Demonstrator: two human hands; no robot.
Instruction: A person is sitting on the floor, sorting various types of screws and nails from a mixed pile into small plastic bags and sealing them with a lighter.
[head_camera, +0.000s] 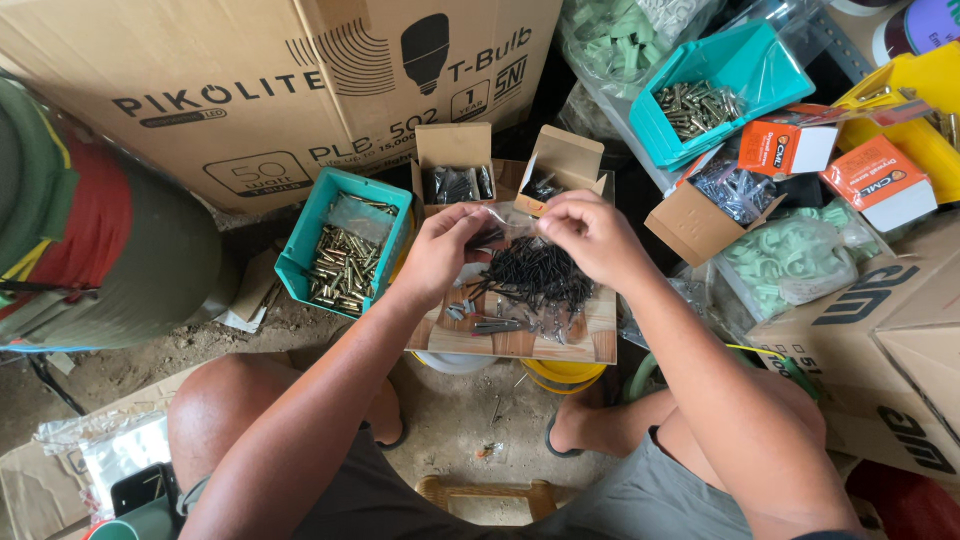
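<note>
My left hand (440, 250) and my right hand (590, 235) are raised together over a wooden board (590, 340), both pinching a small clear plastic bag (505, 228) between them. Under the bag lies a heap of black screws (535, 275) on the board, with a few grey screws (470, 310) beside it. The bag's contents are hard to make out. Two small open cardboard boxes (455, 165) of dark screws stand just beyond my hands.
A teal bin of brass screws (345, 265) sits left of the board, another teal bin (700, 95) at the back right. Orange-and-white small boxes (875, 180), bags of pale green plastic clips (790, 260), a big printed carton (250, 90) and a rolled hose (90, 220) crowd around.
</note>
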